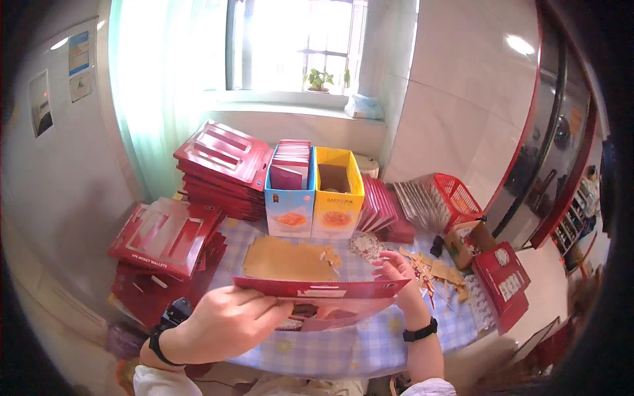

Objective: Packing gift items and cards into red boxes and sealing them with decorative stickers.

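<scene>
My left hand (237,321) grips the left part of a red printed cardboard package (359,291), tilted above the table. Through cut-outs in the package, a clear window and reddish contents are partly visible. My right hand (398,274) is at the package's right corner, fingers apart and slightly curled upward. Nothing shows between those fingers, though the corner hides part of the hand. Just beyond the package is a brown cardboard sheet (287,258) with a ragged edge. Torn cardboard scraps (438,274) lie to the right of my right hand.
Stacked red packages (163,237) rise at left, with another stack (223,158) behind. A blue box (290,208) holds reddish wallets beside a yellow box (338,210). Farther right are a fanned wallet row (379,203), a red basket (458,198) and a small carton (468,242).
</scene>
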Demonstrator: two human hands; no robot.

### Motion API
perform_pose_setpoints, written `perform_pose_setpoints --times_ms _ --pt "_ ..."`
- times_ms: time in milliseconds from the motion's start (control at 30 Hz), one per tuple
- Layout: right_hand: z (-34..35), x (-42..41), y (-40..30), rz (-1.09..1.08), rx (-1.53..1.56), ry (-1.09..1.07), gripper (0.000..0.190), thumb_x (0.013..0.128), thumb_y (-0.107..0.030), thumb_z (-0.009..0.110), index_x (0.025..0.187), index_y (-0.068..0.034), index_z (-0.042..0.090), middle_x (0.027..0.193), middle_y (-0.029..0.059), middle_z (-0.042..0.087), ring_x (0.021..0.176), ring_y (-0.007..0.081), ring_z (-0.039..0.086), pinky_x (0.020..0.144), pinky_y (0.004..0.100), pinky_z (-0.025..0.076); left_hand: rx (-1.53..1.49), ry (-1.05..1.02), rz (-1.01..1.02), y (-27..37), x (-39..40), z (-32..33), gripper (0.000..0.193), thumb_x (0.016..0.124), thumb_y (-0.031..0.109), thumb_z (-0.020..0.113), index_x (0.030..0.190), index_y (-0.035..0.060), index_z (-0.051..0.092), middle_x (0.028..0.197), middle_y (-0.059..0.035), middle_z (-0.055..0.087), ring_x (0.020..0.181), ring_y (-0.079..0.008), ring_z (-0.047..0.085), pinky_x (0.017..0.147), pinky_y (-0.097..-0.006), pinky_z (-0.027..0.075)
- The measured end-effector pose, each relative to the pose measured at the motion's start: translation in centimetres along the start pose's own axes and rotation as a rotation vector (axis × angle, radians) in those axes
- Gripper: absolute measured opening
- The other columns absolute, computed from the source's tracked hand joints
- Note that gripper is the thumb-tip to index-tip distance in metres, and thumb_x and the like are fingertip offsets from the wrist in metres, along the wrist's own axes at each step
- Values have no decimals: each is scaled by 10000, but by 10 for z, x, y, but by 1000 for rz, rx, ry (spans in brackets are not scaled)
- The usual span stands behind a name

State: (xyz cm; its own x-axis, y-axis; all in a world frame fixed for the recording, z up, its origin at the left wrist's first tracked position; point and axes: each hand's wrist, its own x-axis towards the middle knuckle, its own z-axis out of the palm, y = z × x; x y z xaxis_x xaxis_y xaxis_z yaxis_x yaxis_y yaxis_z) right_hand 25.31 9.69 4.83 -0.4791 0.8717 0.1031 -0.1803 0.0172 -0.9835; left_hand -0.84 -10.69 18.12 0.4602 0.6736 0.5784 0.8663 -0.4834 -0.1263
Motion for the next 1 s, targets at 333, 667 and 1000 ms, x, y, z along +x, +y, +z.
perform_pose_setpoints --times_ms 333,667,1000 --pt "38 -49 -39 -341 -148 -618 768 708 -66 732 1340 -47 297 1223 142 512 1117 215 495 949 353 373 -76 -71 29 8 -15 -6 280 671 80 601 949 57 601 878 -14 603 749 -167 564 667 -280 485" --pt "27 -59 -46 -171 -334 -660 549 729 -47 652 1236 -10 445 1103 138 594 969 212 589 839 315 450 -510 -9 -231 -24 -57 -6 403 662 95 711 1043 71 581 925 -22 651 606 -175 575 543 -268 478" --pt "30 -59 -51 -250 -382 -621 524 751 -47 655 1231 -11 451 1125 149 576 996 225 576 848 310 446 -548 -267 -118 -20 -28 -12 312 711 150 677 994 77 567 905 -55 611 515 -195 566 425 -281 455"
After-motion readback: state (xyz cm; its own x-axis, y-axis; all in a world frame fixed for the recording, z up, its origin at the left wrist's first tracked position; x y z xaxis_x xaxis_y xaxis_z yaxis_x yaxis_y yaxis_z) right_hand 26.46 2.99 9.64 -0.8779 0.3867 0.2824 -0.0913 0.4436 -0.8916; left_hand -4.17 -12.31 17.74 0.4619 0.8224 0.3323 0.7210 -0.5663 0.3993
